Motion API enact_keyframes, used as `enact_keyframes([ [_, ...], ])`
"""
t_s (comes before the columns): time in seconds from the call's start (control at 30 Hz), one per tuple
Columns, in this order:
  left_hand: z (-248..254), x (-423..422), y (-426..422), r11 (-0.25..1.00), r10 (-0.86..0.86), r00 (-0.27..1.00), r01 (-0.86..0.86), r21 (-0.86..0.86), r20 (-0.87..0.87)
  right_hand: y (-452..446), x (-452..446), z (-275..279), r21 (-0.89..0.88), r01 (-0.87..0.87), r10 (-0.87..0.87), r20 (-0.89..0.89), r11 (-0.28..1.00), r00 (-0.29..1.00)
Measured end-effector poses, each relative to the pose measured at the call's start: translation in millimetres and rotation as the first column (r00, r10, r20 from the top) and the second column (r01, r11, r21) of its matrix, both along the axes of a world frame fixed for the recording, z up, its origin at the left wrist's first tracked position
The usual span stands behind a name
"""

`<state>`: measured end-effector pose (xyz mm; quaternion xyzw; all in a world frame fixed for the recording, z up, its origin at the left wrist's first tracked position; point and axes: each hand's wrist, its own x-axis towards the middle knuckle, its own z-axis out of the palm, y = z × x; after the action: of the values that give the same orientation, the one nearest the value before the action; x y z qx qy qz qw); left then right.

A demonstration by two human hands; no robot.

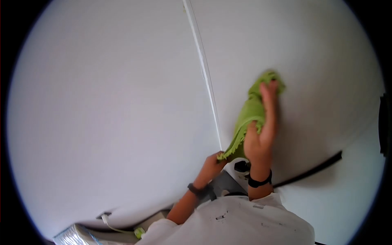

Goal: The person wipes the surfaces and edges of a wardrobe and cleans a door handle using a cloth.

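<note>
A green cloth (250, 112) with a frayed edge stretches between my two hands against the white wall panel. My right hand (263, 126) is raised and presses the cloth's upper end to the panel, its fingers over the fabric and slightly blurred. Lower down, my left hand (214, 163) is closed on the cloth's bottom corner, beside the foot of the white vertical seam (207, 83). Dark bands are on both wrists.
A black strip (310, 170) slants along the panel at the lower right. At the bottom left are a white plug with a cable (105, 218) and a silvery wrapped item (71, 236). A dark object (383, 124) stands at the right edge.
</note>
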<state>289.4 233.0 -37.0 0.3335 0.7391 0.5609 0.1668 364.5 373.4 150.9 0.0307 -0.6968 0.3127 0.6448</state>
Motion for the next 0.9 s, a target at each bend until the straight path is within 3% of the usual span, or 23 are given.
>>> enact_keyframes([
  [0.07, -11, -21, 5, 0.999, 0.036, 0.999, -0.035, 0.019, -0.036, 4, -25, -7, -0.002, -0.189, 0.188, 0.105, 0.982, 0.976],
  [0.13, -7, -7, 7, 0.996, 0.09, 0.995, -0.089, 0.012, -0.042, 5, -31, -6, -0.058, -0.238, 0.245, 0.189, 0.97, 0.951],
  [0.2, -8, -8, 8, 0.994, 0.063, 0.997, -0.059, -0.089, 0.044, 3, -42, -19, -0.117, -0.227, 0.251, 0.271, 0.967, 0.929],
  [0.23, 19, 41, 41, 0.994, -0.039, 0.998, 0.045, -0.102, 0.059, 31, 7, 2, -0.127, -0.176, 0.206, 0.276, 0.976, 0.939],
  [0.33, 3, -1, 37, 0.979, -0.149, 0.983, 0.162, -0.126, 0.109, 26, -27, -29, -0.152, -0.171, 0.207, 0.271, 0.973, 0.94],
  [0.37, 13, -1, 40, 0.999, -0.034, 0.998, 0.035, 0.009, -0.046, 24, -17, -29, -0.182, -0.167, 0.207, 0.232, 0.969, 0.95],
  [0.4, 19, 7, 40, 0.985, 0.102, 0.981, -0.076, 0.155, -0.166, 22, -3, -27, -0.175, -0.136, 0.18, 0.268, 0.975, 0.946],
  [0.5, 54, -20, 103, 0.938, -0.087, 0.996, 0.089, 0.335, -0.02, 68, 26, -48, -0.165, 0.028, 0.009, 0.221, 0.986, 0.975],
  [0.57, 71, -32, 123, 0.855, -0.106, 0.983, 0.166, 0.492, -0.148, 69, 48, -49, -0.183, 0.359, -0.338, 0.135, 0.915, 0.931],
  [0.6, 79, -44, 133, 0.845, -0.117, 0.983, 0.173, 0.505, -0.141, 68, 54, -47, -0.167, 0.373, -0.352, 0.138, 0.913, 0.926],
  [0.67, 87, -65, 151, 0.794, -0.207, 0.877, 0.409, 0.45, -0.433, 65, 67, -52, -0.253, 0.466, -0.482, 0.002, 0.848, 0.876],
  [0.7, 95, -68, 151, 0.784, -0.211, 0.878, 0.415, 0.462, -0.43, 65, 79, -60, -0.239, 0.477, -0.491, 0.001, 0.846, 0.871],
  [0.77, 120, -75, 149, 0.889, -0.291, 0.769, 0.437, 0.136, -0.569, 70, 100, -73, -0.085, 0.671, -0.653, 0.165, 0.737, 0.739],
  [0.9, 143, -78, 165, 0.874, -0.194, 0.71, 0.438, 0.209, -0.677, 66, 148, -93, -0.018, 0.688, -0.65, 0.308, 0.726, 0.695],
])
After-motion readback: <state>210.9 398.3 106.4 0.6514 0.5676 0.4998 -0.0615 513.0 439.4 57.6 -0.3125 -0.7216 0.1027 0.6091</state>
